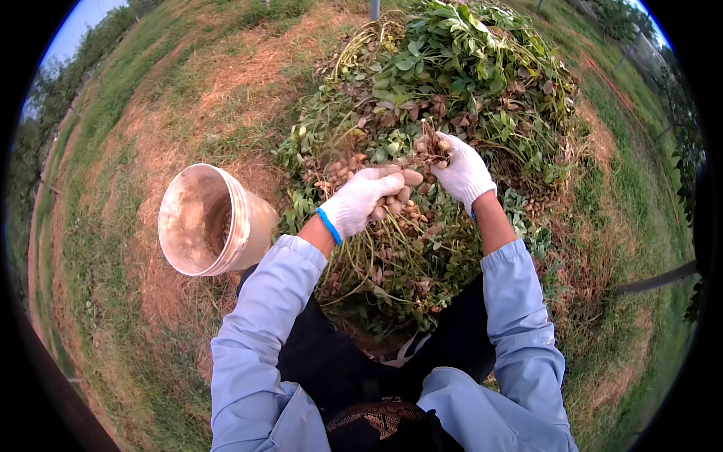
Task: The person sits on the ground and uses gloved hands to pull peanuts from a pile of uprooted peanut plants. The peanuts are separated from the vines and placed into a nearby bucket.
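Observation:
My right hand (460,166), in a white knit glove, grips a peanut root cluster (432,148) with pods and dry roots hanging from it. Just left of it is my left hand (364,198), gloved in white with a blue cuff. Its soil-stained fingers are curled close to the cluster, and what lies inside them is hidden. Loose-looking peanut pods (342,169) show behind the left hand, and more pods (415,213) lie below its fingertips. Pulled peanut plants (390,265) with green stems and leaves spread under both hands, in front of my legs.
A white plastic bucket (257,226) stands tilted-looking on my left, its inside partly visible. Ahead rises a large heap of leafy peanut plants (469,73). Dry grass (237,79) surrounds me, with a grey post (374,10) behind the heap and a dark bar (655,279) at right.

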Demonstrator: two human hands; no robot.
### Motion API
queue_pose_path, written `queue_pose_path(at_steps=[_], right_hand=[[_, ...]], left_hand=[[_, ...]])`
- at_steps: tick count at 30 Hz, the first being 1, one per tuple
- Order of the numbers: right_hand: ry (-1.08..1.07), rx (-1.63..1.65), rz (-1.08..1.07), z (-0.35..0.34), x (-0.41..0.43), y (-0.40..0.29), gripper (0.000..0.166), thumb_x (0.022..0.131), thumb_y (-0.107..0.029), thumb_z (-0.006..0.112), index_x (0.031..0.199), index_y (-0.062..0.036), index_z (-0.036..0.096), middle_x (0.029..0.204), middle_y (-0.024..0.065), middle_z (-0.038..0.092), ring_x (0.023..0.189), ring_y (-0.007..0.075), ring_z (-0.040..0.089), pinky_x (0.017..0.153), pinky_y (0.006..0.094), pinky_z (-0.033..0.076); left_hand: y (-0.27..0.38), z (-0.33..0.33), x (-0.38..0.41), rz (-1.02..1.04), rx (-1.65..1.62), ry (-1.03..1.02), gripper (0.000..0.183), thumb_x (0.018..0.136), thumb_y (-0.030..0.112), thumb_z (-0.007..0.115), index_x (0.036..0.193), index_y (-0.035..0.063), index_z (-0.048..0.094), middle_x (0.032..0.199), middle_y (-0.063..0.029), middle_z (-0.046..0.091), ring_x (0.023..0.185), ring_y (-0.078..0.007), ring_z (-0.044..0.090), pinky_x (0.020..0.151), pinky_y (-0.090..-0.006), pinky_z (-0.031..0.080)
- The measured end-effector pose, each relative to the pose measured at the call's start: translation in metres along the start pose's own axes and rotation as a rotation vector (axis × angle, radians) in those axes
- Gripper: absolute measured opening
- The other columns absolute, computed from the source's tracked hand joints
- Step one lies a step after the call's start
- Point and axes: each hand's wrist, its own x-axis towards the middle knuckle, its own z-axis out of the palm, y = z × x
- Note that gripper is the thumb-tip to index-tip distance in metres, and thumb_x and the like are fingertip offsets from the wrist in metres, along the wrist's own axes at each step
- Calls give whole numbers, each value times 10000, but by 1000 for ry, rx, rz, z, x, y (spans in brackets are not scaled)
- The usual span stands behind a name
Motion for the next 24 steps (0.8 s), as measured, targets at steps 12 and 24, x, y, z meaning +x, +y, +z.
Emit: queue_pose_path(at_steps=[12,24], right_hand=[[-29,528,176,-26,0,23,378,910,-2,715,1279,-43,647,1159,42,734,988,132,696,847,311,602],[-261,634,12,-24,-3,29,319,953,-39,716,1215,-45,535,1173,88,685,1126,291,696,884,436,628]], left_hand=[[59,-17,-60,224,569,374,311,1062,237,493,1198,44,694,721,49,548,638,-29,489,533,-209,369],[62,-143,-139,140,1419,872,373,957,310,671,1256,89,690,1222,-172,691,1137,-318,665,1012,-386,507]])
